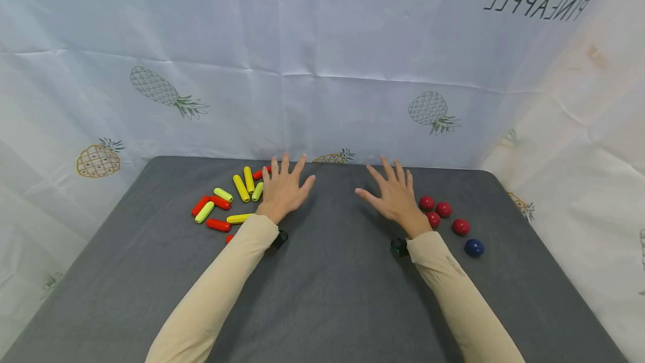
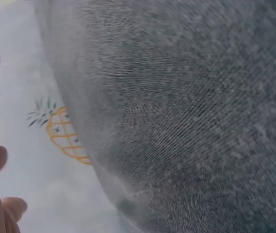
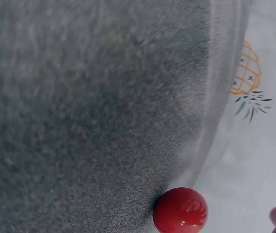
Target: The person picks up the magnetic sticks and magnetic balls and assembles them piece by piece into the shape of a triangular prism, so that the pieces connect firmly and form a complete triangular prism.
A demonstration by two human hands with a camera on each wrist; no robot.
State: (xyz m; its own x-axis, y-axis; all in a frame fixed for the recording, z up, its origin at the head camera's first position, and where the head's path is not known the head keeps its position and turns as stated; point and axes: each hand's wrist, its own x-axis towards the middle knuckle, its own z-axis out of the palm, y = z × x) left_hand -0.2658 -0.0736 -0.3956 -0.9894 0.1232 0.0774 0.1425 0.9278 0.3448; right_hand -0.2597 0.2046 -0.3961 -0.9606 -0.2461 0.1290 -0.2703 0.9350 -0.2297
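Observation:
My left hand (image 1: 283, 190) is spread over the far part of the table with straight fingers and nothing in them. Just left of it lie yellow ribbed sticks (image 1: 241, 188), light green ones (image 1: 204, 212) and red ones (image 1: 219, 225); the hand and sleeve cover part of this group. To the right, my right hand (image 1: 397, 198) also has its fingers spread and holds nothing. Beside its wrist sit several glossy red balls (image 1: 461, 227) and one dark blue ball (image 1: 475, 248). A red ball (image 3: 180, 210) shows close up in the right wrist view.
A dark grey cloth covers the table (image 1: 332, 296). Behind its far edge hangs a white curtain (image 1: 312, 111) printed with pineapples. Each wrist bears a small black camera, the left one (image 1: 279, 238) and the right one (image 1: 399, 247).

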